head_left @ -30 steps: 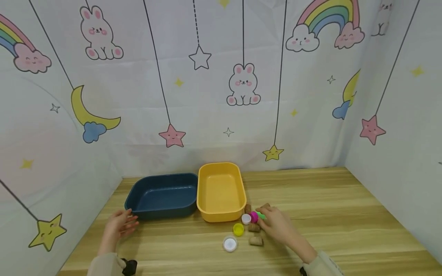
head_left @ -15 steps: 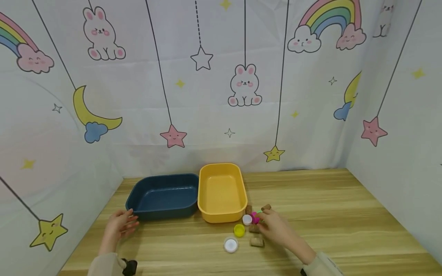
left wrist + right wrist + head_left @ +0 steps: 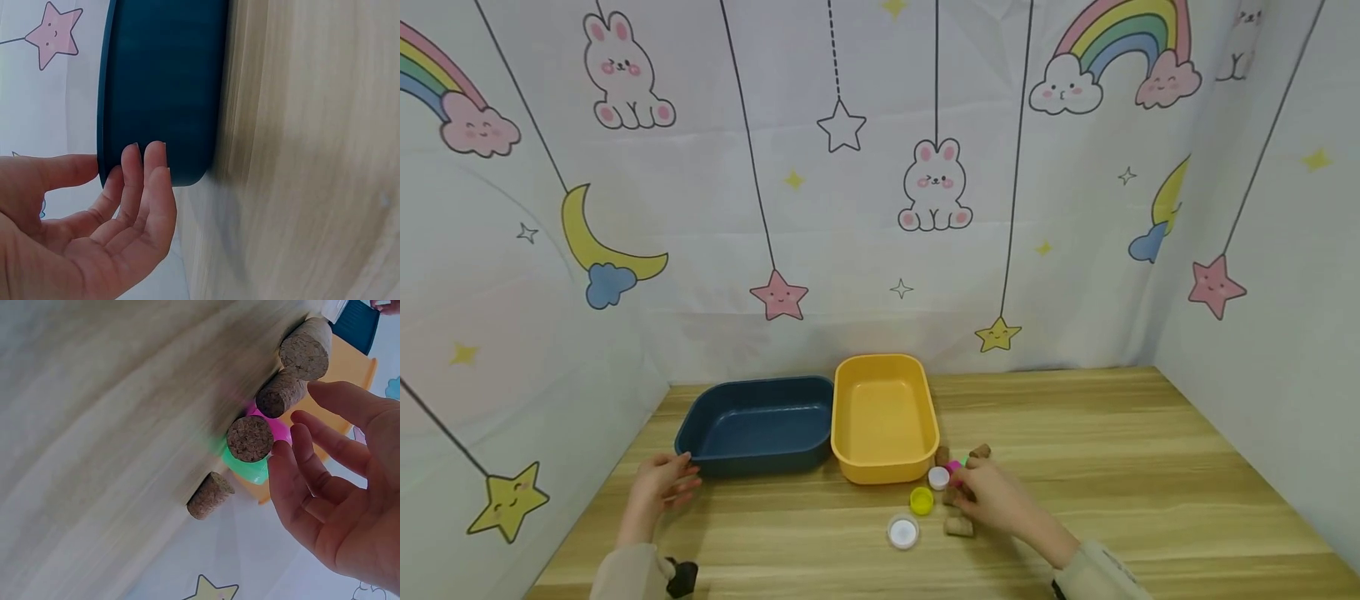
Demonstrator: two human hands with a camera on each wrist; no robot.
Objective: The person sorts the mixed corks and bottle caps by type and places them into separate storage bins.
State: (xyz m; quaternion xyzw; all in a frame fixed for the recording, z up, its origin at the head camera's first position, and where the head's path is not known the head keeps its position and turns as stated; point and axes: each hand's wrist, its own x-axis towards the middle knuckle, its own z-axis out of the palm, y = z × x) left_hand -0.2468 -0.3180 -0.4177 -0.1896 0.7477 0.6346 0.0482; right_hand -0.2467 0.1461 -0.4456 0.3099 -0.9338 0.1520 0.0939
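Several brown cylindrical corks (image 3: 250,439) lie on the wood-grain table (image 3: 1112,475) near the yellow rounded plastic tray (image 3: 883,408). The right hand (image 3: 344,506) has shifted slightly from the magenta plastic cap (image 3: 954,467) toward the nearer corks, apparently its present concern; thumb and fingers stand apart, pinching nothing visible. The left hand (image 3: 119,237), fingers loosely bent, touches the dark blue plastic tray (image 3: 165,81).

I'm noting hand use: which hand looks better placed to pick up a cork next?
Likely the right hand: it is beside the corks; the left hand is away at the blue tray.
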